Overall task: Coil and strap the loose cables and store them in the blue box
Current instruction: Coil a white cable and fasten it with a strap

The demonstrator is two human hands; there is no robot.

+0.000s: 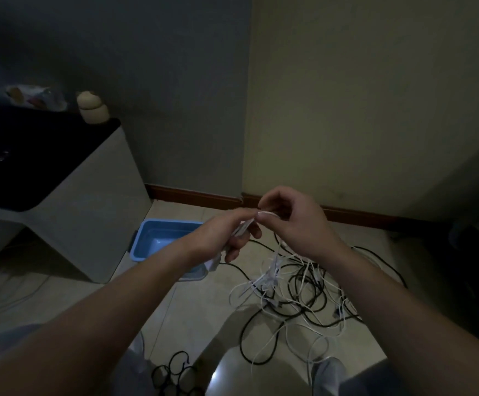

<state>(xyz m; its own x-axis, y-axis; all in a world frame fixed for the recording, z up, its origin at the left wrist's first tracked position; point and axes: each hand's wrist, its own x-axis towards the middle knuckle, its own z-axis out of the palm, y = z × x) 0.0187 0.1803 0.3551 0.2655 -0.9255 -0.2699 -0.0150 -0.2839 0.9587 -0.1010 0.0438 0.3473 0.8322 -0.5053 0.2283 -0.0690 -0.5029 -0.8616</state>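
**Both hands on white cable above the floor tangle**

Left hand (226,238) curled round a white bundle (239,230); cable or straps, could not tell. Right hand (295,224) pinched a white strand (269,214) just beside the left fingertips. The strand hung toward the tangle of black and white cables (298,290) on the tiled floor. Blue box (172,224) sat open left of the tangle, beside a white cabinet (89,218). Coiled black cables (175,372) lay near the feet.
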